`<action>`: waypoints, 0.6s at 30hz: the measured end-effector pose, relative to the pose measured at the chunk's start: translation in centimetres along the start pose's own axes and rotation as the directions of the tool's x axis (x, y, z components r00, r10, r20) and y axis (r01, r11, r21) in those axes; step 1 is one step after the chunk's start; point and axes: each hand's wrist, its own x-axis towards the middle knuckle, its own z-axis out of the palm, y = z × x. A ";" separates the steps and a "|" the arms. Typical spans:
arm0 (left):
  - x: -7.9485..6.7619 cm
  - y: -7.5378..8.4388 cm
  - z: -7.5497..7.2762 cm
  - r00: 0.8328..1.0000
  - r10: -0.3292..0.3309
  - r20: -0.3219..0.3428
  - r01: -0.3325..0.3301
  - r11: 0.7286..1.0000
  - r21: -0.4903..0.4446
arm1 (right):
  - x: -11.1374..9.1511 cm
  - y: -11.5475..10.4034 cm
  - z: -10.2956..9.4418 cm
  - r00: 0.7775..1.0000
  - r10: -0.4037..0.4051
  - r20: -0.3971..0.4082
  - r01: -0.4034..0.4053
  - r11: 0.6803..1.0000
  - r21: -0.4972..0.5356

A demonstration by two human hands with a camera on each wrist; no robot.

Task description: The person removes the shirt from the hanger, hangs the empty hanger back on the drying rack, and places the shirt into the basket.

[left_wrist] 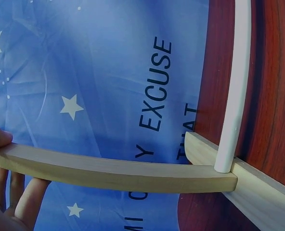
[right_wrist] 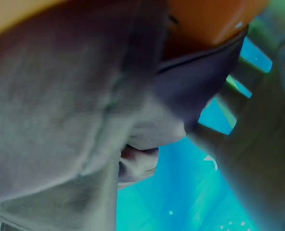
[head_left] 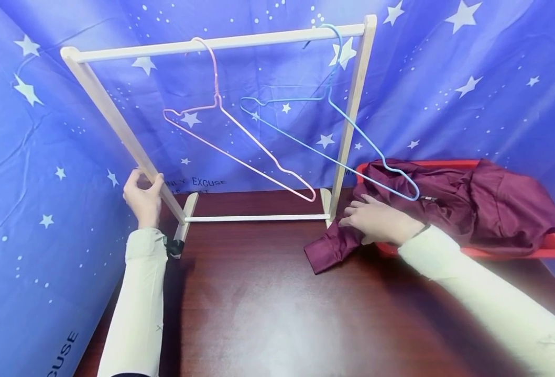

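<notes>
My left hand holds the left post of a pale wooden clothes rack, thumb on one side and fingers on the other; the left wrist view shows that post close up. At the right, my right hand grips a maroon garment near its sleeve, which sticks out toward the rack. In the right wrist view the cloth fills the left side, and spread fingers meet its edge. A pink wire hanger and a blue wire hanger hang on the top rail.
A red basket under the garment stands right of the rack on the dark wooden table. Blue starred cloth encloses the back and left. A white lower bar joins the rack's feet. Something black sits by the left foot.
</notes>
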 end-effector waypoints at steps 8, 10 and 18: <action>-0.1 0.3 0.0 1.000 -0.009 0.008 0.009 1.000 0.013 | -0.2 1.0 -0.3 0.984 -0.072 -0.164 0.059 0.995 -0.082; -0.1 0.3 0.0 1.000 -0.007 0.006 0.007 1.000 0.011 | -0.2 1.4 -0.6 0.980 -0.092 -0.176 0.079 0.994 -0.079; -0.4 0.4 -0.1 1.000 -0.006 -0.002 0.006 1.000 0.004 | -1.4 3.7 -1.6 0.955 -0.040 -0.294 0.095 0.980 0.174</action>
